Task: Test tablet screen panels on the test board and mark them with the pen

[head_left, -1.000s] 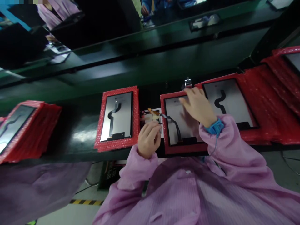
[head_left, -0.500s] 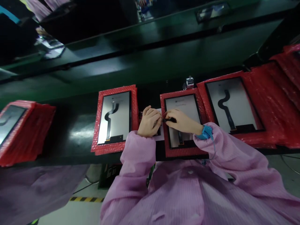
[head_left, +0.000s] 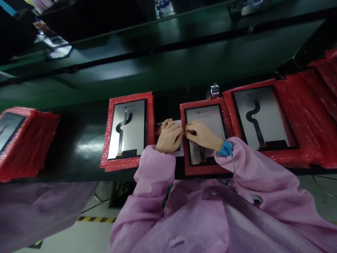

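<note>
A display panel (head_left: 206,119) lies face down on a red bubble-wrap sheet (head_left: 202,170) right in front of me. Its black flex cable (head_left: 201,153) runs down the panel's back. My left hand (head_left: 170,135) and my right hand (head_left: 201,133) meet at the panel's left edge. The fingers of both are curled and pinch the cable's end over a small white fixture (head_left: 160,127) between the sheets. A blue wrist strap (head_left: 225,149) is on my right wrist.
A second panel on red wrap (head_left: 129,128) lies to the left, a third (head_left: 263,117) to the right. Stacks of red-wrapped panels sit at far left (head_left: 26,144) and far right (head_left: 323,91). A metal clip (head_left: 213,92) stands behind the middle panel. A dark conveyor (head_left: 158,70) runs behind.
My right hand came off the middle panel's top and joined my left hand at the panel's left edge. Both now pinch the flex cable's end. The view shifted slightly.
</note>
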A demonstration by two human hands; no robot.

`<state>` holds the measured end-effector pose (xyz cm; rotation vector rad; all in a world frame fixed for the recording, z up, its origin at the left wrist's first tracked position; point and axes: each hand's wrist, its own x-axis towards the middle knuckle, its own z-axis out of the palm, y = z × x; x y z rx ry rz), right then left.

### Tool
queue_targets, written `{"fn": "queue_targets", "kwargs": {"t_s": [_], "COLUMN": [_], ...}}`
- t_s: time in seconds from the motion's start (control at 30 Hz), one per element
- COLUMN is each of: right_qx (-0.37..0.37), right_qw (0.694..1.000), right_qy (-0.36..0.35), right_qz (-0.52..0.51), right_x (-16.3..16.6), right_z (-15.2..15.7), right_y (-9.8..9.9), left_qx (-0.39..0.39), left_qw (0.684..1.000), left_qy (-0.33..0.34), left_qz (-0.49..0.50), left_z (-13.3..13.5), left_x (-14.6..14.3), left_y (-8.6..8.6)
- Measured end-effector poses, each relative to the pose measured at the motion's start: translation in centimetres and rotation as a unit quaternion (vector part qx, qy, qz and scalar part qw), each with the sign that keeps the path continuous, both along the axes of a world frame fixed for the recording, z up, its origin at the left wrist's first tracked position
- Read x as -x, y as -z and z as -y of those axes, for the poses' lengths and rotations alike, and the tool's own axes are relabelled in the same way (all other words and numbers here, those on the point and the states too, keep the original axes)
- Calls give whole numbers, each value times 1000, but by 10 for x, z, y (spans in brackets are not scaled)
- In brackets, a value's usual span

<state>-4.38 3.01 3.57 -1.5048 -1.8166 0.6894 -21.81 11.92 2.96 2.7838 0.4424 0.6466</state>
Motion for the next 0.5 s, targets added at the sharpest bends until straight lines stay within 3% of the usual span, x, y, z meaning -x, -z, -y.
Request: {"fn": "queue_targets", "kwargs": {"t_s": [0.33,0.5], "right_qx": [5,-4], "right_qw": [1000,1000], "right_qy": [-7,2], "right_qz": [-7,-12], "right_x": [-3,-3], "right_z": [0,1], "right_y": [0,2], "left_qx": [17,-12], "left_qw": [1000,1000], "left_qy": [-14,-10], "left_qz": [1,27], "left_z": [3,2], "left_x": [-3,-4], "left_y": [1,3]}}
